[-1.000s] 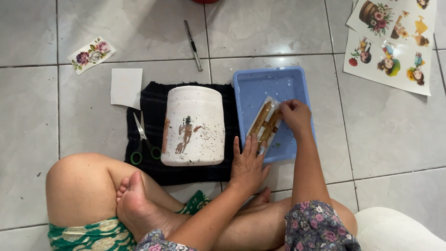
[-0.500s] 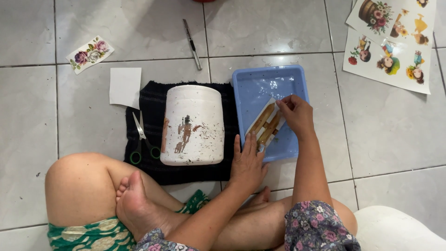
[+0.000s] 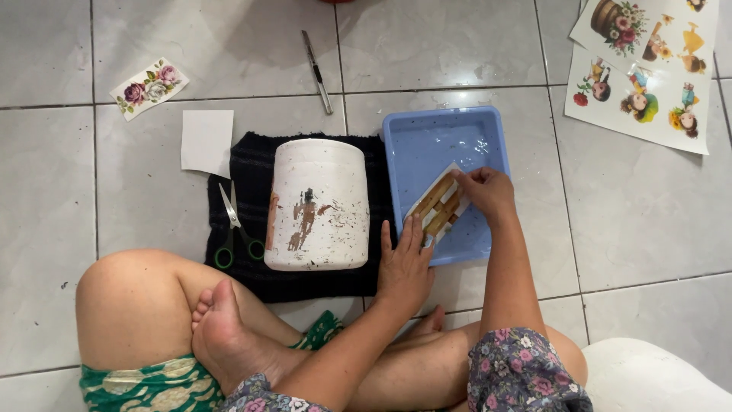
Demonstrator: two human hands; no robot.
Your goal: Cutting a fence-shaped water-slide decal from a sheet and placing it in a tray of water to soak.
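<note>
A blue plastic tray [image 3: 438,136] with shallow water sits on the tiled floor. In it lies a small paper cutout printed with brown fence slats [image 3: 437,205]. My right hand [image 3: 485,191] pinches the cutout's upper right edge. My left hand [image 3: 405,267] lies flat over the tray's near left corner, its fingertips on the cutout's lower end. To the left, a white cylindrical pot [image 3: 317,204] with brown worn patches lies on its side on a dark cloth [image 3: 245,172].
Green-handled scissors [image 3: 234,229] lie on the cloth's left part. A blank white paper square [image 3: 207,140], a rose cutout [image 3: 149,88] and a craft knife [image 3: 316,72] lie on the tiles beyond. Printed picture sheets [image 3: 648,65] lie far right. My crossed legs fill the foreground.
My right hand has drawn slightly nearer and leftward along the cutout's top edge, and the cutout has shifted a little in the tray. The left hand stays put.
</note>
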